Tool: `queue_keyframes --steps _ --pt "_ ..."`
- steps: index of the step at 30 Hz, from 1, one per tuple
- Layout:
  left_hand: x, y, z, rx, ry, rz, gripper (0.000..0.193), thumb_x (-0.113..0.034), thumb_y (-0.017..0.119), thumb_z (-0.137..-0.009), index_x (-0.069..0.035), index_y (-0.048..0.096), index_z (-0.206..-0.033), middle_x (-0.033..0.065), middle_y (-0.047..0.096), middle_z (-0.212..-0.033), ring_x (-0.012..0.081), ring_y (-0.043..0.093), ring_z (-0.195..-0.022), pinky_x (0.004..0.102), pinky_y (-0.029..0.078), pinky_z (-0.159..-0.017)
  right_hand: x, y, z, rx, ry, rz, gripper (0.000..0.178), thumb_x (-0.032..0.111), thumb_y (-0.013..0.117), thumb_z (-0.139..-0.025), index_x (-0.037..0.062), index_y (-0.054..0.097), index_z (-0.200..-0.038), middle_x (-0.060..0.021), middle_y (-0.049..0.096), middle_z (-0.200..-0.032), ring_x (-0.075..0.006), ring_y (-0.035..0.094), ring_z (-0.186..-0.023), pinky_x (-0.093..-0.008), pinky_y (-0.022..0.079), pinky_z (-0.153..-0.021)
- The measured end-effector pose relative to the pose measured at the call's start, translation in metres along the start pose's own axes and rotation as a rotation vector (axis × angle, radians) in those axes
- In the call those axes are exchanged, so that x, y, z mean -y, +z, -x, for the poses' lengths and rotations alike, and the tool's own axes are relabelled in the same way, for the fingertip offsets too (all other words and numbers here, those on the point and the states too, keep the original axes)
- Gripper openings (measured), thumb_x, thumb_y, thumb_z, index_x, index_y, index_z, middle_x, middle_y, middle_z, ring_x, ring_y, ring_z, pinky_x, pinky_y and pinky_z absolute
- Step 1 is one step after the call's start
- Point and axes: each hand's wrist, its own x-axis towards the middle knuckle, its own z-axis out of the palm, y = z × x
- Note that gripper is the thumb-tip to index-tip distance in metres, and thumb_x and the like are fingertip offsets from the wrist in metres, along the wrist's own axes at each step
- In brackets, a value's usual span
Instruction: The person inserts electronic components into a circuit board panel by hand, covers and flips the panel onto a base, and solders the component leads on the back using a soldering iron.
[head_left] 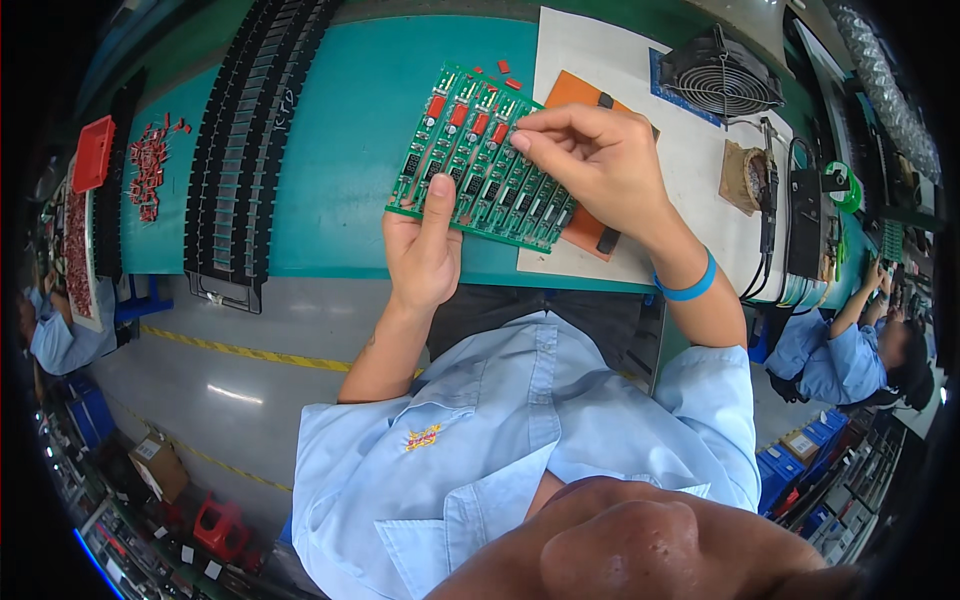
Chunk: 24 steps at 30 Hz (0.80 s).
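Note:
A green circuit board panel (480, 186), divided into several narrow strips, is held tilted above the front edge of the green bench. My left hand (425, 250) grips its lower left edge, with the thumb lying on top near the black display parts. Along the upper half, several red rectangular components (458, 115) stand in a row. My right hand (605, 160) is over the panel's right side, thumb and forefinger pinched together beside the rightmost red component. Whatever sits between those fingertips is hidden. A few loose red components (503, 67) lie on the bench just beyond the panel.
Beneath my right hand is an orange board (582, 92) on a white sheet (690, 165). A fan (725, 82) stands far right, near a brown pouch (745, 176). Leftward are a black rack (235, 150), scattered red parts (148, 172) and a red tray (94, 152). Co-workers sit both sides.

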Motion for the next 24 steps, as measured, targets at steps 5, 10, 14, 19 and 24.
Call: queue_keyframes --steps 5,10,14,19,24 --pt "-0.001 0.002 -0.003 -0.025 -0.032 0.009 0.032 -0.015 0.051 -0.112 -0.003 0.057 -0.141 0.0130 0.069 -0.134 0.0209 0.071 -0.115 0.0345 0.058 -0.098 -0.004 -0.005 -0.005 -0.011 -0.373 0.436 0.010 0.006 0.080 -0.090 -0.0013 0.079 -0.097 -0.0020 0.073 -0.076 -0.0052 0.054 -0.058 -0.0176 0.043 -0.053" --pt "-0.003 0.001 -0.002 -0.077 -0.050 0.000 0.031 -0.016 0.050 -0.112 -0.002 0.058 -0.139 0.0128 0.071 -0.130 0.0196 0.072 -0.112 0.0335 0.059 -0.095 -0.010 -0.021 -0.022 -0.223 -0.201 0.304 0.013 0.010 0.079 -0.087 0.0005 0.080 -0.095 -0.0051 0.073 -0.074 -0.0130 0.056 -0.055 -0.0262 0.047 -0.053" --pt "-0.002 -0.001 -0.001 -0.160 -0.061 -0.028 0.031 -0.017 0.050 -0.112 -0.002 0.059 -0.138 0.0123 0.072 -0.128 0.0187 0.073 -0.109 0.0327 0.060 -0.092 -0.042 -0.034 -0.046 -0.006 -0.343 0.577 0.014 0.011 0.076 -0.092 -0.0025 0.078 -0.094 -0.0067 0.073 -0.078 -0.0145 0.056 -0.055 -0.0271 0.047 -0.057" --pt "-0.002 0.000 -0.002 -0.157 -0.052 -0.046 0.032 -0.018 0.050 -0.112 -0.002 0.058 -0.139 0.0119 0.072 -0.128 0.0184 0.073 -0.110 0.0325 0.060 -0.092 -0.051 -0.017 -0.069 0.058 -0.356 0.723 0.018 0.015 0.074 -0.088 -0.0027 0.077 -0.084 -0.0133 0.075 -0.081 -0.0281 0.065 -0.062 -0.0377 0.054 -0.064" --pt "-0.003 0.005 -0.004 -0.131 -0.025 -0.002 0.030 -0.016 0.049 -0.113 -0.002 0.058 -0.138 0.0118 0.070 -0.129 0.0163 0.071 -0.110 0.0295 0.058 -0.092 -0.048 -0.022 -0.072 0.039 -0.272 0.717 0.015 0.012 0.074 -0.092 -0.0032 0.077 -0.092 -0.0095 0.072 -0.081 -0.0174 0.060 -0.063 -0.0299 0.050 -0.060"
